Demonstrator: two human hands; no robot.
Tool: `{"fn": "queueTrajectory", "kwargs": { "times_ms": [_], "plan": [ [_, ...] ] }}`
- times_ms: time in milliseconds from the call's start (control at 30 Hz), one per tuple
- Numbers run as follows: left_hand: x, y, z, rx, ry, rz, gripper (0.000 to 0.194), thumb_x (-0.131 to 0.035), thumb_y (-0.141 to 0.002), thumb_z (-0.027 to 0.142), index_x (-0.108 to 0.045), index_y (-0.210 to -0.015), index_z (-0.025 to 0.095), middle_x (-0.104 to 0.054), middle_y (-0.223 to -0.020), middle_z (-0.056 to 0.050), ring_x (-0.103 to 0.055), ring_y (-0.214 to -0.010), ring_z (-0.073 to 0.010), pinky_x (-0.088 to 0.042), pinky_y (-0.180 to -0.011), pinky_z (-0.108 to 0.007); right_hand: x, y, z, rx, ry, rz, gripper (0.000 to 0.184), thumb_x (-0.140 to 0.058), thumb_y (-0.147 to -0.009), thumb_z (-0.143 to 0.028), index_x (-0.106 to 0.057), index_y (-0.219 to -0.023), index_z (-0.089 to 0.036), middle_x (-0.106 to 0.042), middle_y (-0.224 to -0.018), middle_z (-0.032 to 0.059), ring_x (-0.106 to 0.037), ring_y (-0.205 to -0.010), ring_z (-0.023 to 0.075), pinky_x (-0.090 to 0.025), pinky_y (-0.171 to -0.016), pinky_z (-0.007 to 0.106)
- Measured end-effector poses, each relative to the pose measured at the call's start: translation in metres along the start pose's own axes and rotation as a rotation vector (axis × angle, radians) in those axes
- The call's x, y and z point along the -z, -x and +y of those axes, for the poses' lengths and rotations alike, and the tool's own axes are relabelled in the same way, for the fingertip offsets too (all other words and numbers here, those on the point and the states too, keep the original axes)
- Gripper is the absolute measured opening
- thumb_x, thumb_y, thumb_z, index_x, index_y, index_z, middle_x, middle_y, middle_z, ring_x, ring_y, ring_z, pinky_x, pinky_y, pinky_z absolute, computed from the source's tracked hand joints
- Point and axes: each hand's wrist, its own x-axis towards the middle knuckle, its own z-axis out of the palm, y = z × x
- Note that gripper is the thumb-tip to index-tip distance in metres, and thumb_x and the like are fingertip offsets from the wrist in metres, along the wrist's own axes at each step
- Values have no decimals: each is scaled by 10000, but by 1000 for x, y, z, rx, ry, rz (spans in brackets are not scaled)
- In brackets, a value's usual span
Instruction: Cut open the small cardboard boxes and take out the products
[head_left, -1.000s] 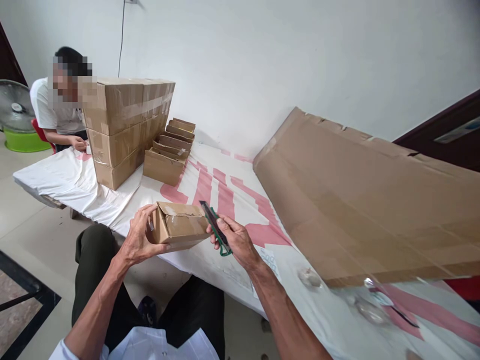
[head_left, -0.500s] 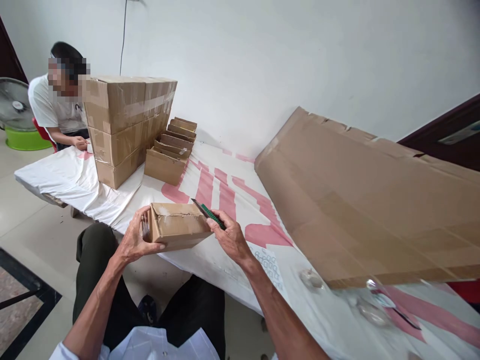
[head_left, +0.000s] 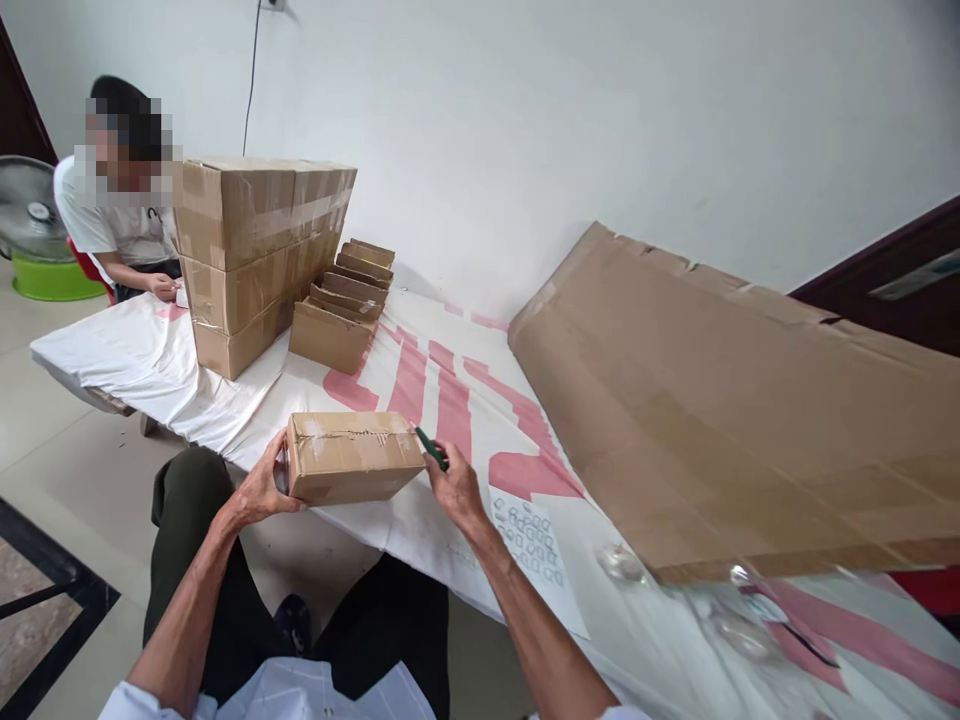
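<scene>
A small brown cardboard box with tape on its top sits near the table's front edge, in front of me. My left hand grips its left end, thumb along the near side and fingers behind. My right hand is closed round a green utility knife at the box's right end. The knife points up and left; its blade tip is hard to make out against the box's far right corner. A ragged seam runs along the box top.
Taped cartons stand stacked at the back left, beside several opened boxes. A large cardboard sheet leans on the right. A printed sheet and a tape roll lie nearby. Another person sits at the far left.
The knife has come down from above the box's right end to its right corner, its handle turning in my right hand. The box has turned slightly, its left end shifting left with my left hand.
</scene>
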Motion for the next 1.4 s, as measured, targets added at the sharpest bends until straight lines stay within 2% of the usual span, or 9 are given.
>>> {"fn": "queueTrajectory", "kwargs": {
  "times_ms": [133,233,333,400,533,667,933,1133,1400],
  "plan": [
    [-4,0,-2,-16,-65,40,1283,-967,-621,335,-289,-1704,232,-449,-1631,-202,-409,-1545,-438,-385,-1264,-626,-16,16,33,-47,46,-41,479,-532,-848,-612,-729,-1015,-210,-779,-945,126,-699,-826,297,-551,-736,414],
    [-8,-2,8,-35,-115,63,1287,-966,-610,312,-293,-1705,253,-464,-1575,-182,-448,-1487,-433,-415,-1236,-647,-12,16,26,-38,37,13,502,-507,-886,-610,-729,-1038,-186,-757,-1002,155,-694,-901,303,-574,-793,444],
    [-14,-7,24,-52,-155,72,1286,-966,-609,321,-297,-1706,249,-449,-1549,-177,-453,-1474,-428,-440,-1228,-624,11,8,-18,113,-8,204,445,-494,-973,-542,-728,-1092,-181,-725,-1114,173,-680,-1053,321,-580,-922,498],
    [-20,-12,38,-68,-202,79,1279,-974,-611,339,-312,-1701,249,-437,-1555,-176,-443,-1484,-434,-442,-1234,-607,31,5,-63,329,-18,264,333,-541,-1017,-466,-731,-1119,-212,-713,-1167,147,-657,-1159,325,-552,-1027,525],
    [-37,-25,62,-111,-280,112,1266,-996,-599,361,-347,-1681,264,-455,-1553,-165,-444,-1471,-449,-445,-1224,-611,56,9,-153,773,59,137,168,-624,-1043,-305,-749,-1146,-260,-720,-1138,96,-655,-1140,296,-543,-1054,512],
    [-53,-34,73,-143,-335,171,1250,-1025,-561,433,-402,-1621,206,-489,-1523,-195,-448,-1449,-471,-436,-1211,-647,48,9,-194,1020,309,-108,120,-692,-1013,-237,-763,-1110,-239,-730,-1103,91,-628,-1152,300,-562,-998,465],
    [-62,-37,84,-156,-398,201,1151,-1010,-584,438,-445,-1553,181,-529,-1510,-204,-492,-1417,-452,-450,-1193,-635,35,-10,-211,1026,799,-355,240,-865,-909,-302,-786,-1082,-156,-725,-1087,113,-608,-1069,292,-485,-975,433],
    [-63,-37,88,-133,-404,202,1154,-1005,-553,384,-455,-1544,169,-537,-1507,-211,-484,-1427,-468,-443,-1193,-644,34,-17,-217,1047,853,-397,63,-743,-997,-218,-791,-995,-176,-721,-1001,100,-602,-1044,276,-428,-930,398],
    [-63,-35,85,-143,-388,212,1109,-983,-576,359,-463,-1545,211,-527,-1513,-187,-485,-1423,-460,-454,-1176,-644,30,-19,-214,1079,842,-430,155,-649,-1032,-131,-791,-983,-169,-723,-975,99,-593,-1012,257,-403,-940,388]
  ]
}}
